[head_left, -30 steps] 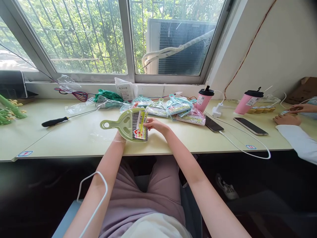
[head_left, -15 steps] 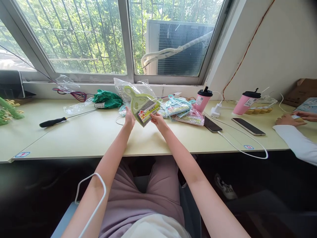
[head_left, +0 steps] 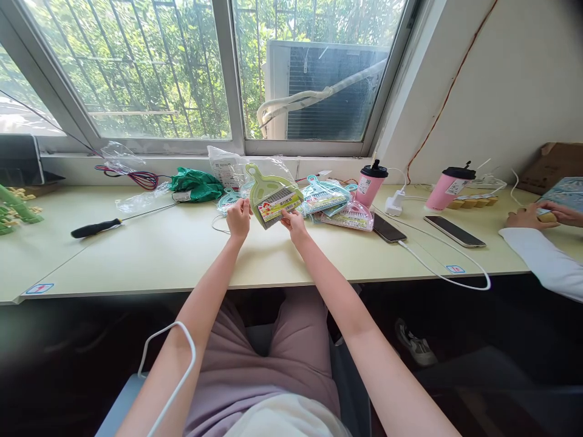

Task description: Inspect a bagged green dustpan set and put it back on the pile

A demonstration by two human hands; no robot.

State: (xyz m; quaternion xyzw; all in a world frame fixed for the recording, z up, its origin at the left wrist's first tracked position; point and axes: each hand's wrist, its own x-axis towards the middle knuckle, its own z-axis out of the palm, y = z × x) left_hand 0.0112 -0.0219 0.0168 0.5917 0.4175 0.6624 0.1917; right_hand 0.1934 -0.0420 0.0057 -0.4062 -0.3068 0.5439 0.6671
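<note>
I've got green dustpan set [head_left: 261, 193]: yellow lbl [head_left: 279, 206], Chinese-type chars, too sm. for me to read. L pink cup [head_left: 368, 198]: wht sticker [head_left: 365, 184], QR-type code. R pink cup [head_left: 441, 191]: wht tag [head_left: 456, 187], txt illegible. Wht pkt [head_left: 222, 167]: print unreadable. Desk-edge stickers [head_left: 39, 288]: blue border, red mark.

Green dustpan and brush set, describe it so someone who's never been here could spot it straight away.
Find the window, then the pale table below. There, the right hand holds the green dustpan and brush set, handle up. Unlike the blue set and pink set lying to its right, it is green and held.
</note>
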